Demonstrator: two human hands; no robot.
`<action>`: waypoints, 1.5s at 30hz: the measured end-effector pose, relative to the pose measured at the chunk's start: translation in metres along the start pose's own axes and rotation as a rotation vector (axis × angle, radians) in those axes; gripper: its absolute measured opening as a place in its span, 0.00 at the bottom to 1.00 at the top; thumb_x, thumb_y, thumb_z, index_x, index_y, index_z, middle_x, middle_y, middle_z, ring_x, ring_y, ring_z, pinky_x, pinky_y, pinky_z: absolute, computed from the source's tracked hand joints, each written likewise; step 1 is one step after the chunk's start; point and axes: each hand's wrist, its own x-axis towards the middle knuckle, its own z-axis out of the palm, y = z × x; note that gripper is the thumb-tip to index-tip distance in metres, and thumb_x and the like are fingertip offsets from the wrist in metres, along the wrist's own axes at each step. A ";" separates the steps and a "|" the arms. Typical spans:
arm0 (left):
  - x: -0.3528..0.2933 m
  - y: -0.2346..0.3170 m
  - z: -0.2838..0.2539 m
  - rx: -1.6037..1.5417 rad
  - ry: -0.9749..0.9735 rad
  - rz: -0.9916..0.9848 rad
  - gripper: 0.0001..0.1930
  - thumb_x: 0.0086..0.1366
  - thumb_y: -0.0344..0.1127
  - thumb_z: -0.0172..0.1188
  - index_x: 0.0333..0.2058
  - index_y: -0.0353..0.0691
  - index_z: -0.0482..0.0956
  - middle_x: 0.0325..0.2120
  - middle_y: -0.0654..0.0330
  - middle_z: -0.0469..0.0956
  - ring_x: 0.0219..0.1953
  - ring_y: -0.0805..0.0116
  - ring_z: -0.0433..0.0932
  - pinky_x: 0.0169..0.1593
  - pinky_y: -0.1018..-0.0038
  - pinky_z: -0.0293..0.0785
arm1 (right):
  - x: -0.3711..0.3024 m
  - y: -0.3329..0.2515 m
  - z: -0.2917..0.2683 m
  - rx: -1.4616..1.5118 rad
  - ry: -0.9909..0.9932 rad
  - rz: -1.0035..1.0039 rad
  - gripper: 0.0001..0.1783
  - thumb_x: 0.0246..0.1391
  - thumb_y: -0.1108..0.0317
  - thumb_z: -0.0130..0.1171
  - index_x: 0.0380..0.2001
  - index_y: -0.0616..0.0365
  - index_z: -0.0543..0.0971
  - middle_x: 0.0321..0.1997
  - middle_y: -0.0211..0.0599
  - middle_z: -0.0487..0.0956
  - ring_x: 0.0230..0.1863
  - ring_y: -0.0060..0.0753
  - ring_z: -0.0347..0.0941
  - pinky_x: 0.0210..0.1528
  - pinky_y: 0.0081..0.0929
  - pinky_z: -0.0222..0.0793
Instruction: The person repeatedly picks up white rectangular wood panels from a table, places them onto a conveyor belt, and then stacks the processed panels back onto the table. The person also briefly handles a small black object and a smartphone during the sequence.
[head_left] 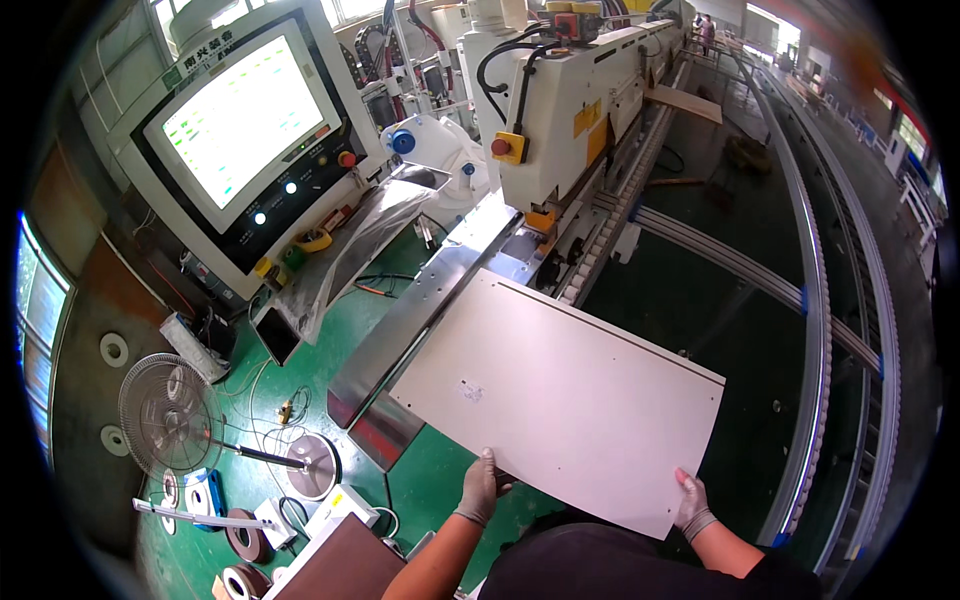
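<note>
A large white rectangular panel [580, 410] lies tilted in front of me, with a small label, several drilled holes and a groove along its far side. My left hand [482, 490], in a thin glove, grips its near edge, thumb on top and fingers underneath. At the near right corner my right hand [692, 502], gloved too, holds the edge the same way. The panel's far left end rests along the metal infeed guide [420, 335] of a cream-coloured edge machine [565, 130]. The undersides of both hands' grips are hidden by the panel.
A control console [250, 130] with a lit screen stands at the left, tape rolls on its shelf. A fan [175, 420] and edging rolls [245, 538] are on the green floor. Roller rails [815, 330] run along the right. Another panel [685, 103] lies farther down the machine.
</note>
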 end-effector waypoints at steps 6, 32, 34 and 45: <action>0.024 0.014 0.012 -0.119 0.046 -0.015 0.31 0.82 0.63 0.42 0.55 0.42 0.80 0.44 0.60 0.87 0.39 0.68 0.88 0.36 0.75 0.82 | 0.006 -0.013 0.022 0.073 -0.105 0.249 0.34 0.71 0.45 0.53 0.70 0.57 0.72 0.71 0.46 0.76 0.72 0.57 0.70 0.76 0.59 0.60; 0.173 0.148 -0.041 1.601 0.603 0.407 0.61 0.55 0.72 0.67 0.75 0.35 0.55 0.77 0.39 0.51 0.79 0.35 0.45 0.79 0.41 0.36 | 0.198 -0.197 0.072 0.011 0.168 -0.047 0.36 0.68 0.41 0.61 0.66 0.58 0.74 0.64 0.41 0.80 0.63 0.49 0.77 0.66 0.51 0.74; 0.171 0.155 -0.037 1.580 0.569 0.391 0.61 0.54 0.70 0.69 0.75 0.35 0.55 0.76 0.38 0.52 0.79 0.35 0.46 0.79 0.42 0.35 | 0.217 -0.212 0.067 0.023 0.142 -0.071 0.36 0.69 0.40 0.60 0.67 0.56 0.73 0.66 0.41 0.79 0.65 0.50 0.76 0.68 0.52 0.73; 0.173 0.171 -0.041 1.553 0.473 0.349 0.69 0.46 0.73 0.74 0.77 0.38 0.53 0.78 0.42 0.50 0.80 0.37 0.44 0.79 0.42 0.35 | 0.328 -0.302 -0.003 0.124 0.247 -0.243 0.26 0.74 0.52 0.42 0.62 0.57 0.77 0.64 0.40 0.79 0.63 0.48 0.77 0.67 0.50 0.72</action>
